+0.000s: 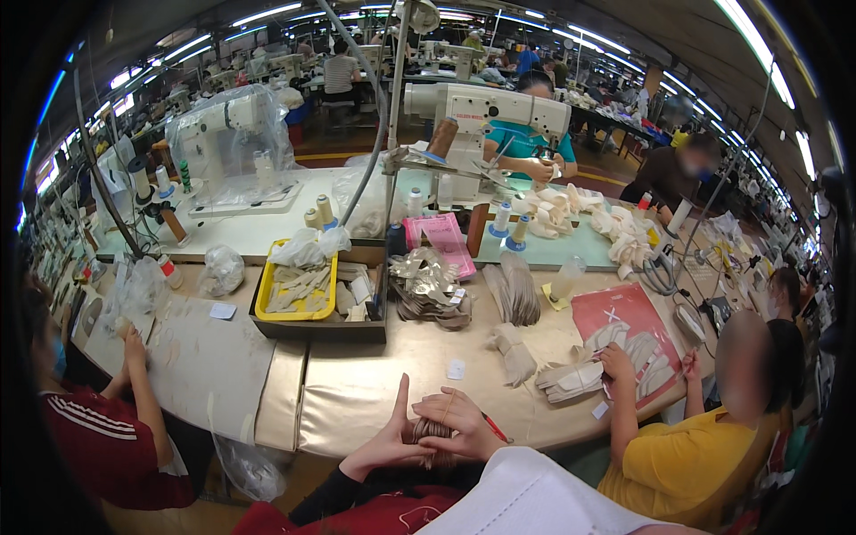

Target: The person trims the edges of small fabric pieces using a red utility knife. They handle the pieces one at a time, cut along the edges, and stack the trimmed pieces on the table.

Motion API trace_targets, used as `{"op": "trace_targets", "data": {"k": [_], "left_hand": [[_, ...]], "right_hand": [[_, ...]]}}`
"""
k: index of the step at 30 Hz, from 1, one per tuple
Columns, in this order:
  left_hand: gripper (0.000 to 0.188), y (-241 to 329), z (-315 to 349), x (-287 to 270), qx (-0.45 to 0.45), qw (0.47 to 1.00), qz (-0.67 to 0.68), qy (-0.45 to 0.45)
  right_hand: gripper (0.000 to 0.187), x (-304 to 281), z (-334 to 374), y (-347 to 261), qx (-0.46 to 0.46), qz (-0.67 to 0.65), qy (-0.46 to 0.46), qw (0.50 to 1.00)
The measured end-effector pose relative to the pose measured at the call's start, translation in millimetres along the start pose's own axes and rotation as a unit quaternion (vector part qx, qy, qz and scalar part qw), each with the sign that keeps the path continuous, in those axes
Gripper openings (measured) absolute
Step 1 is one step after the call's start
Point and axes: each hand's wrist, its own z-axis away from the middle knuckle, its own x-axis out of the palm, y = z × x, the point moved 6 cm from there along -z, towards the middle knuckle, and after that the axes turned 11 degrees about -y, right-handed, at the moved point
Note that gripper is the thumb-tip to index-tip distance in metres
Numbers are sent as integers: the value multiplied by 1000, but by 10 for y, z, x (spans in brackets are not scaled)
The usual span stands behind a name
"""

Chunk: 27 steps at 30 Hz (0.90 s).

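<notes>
Just in front of my body, at the table's near edge, a small bundle of brown-beige strips [432, 432] is gripped between my two hands. My left hand [390, 443] holds it from the left, with one finger pointing up. Around its right side and top curve the fingers of my right hand [461, 423]. A thin tan loop, looking like a rubber band [448, 407], runs by the right fingers. My hands hide much of the bundle. Close to the right hand lies a slim red tool [496, 428], partly covered; its kind I cannot make out.
A black box [321, 330] with a yellow tray [334, 283] of cut pieces stands ahead left. Shiny stacked pieces [430, 285], grey-beige strips [513, 290] and a red sheet [615, 312] lie ahead and right. A sewing machine [499, 107] stands behind. Co-workers sit on both sides.
</notes>
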Motion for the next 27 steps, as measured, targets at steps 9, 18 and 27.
{"op": "trace_targets", "data": {"k": [9,18,27], "left_hand": [[121,-14,-154,19,109,993,-24,39],[117,65,-126,149,43,999,-7,-5],[91,339,-245,123,25,1000,-3,19]], "right_hand": [[36,-88,-34,-27,-26,-31,-23,999],[24,-95,4,37,-49,-115,12,992],[76,-282,-20,294,56,-291,-8,955]]}}
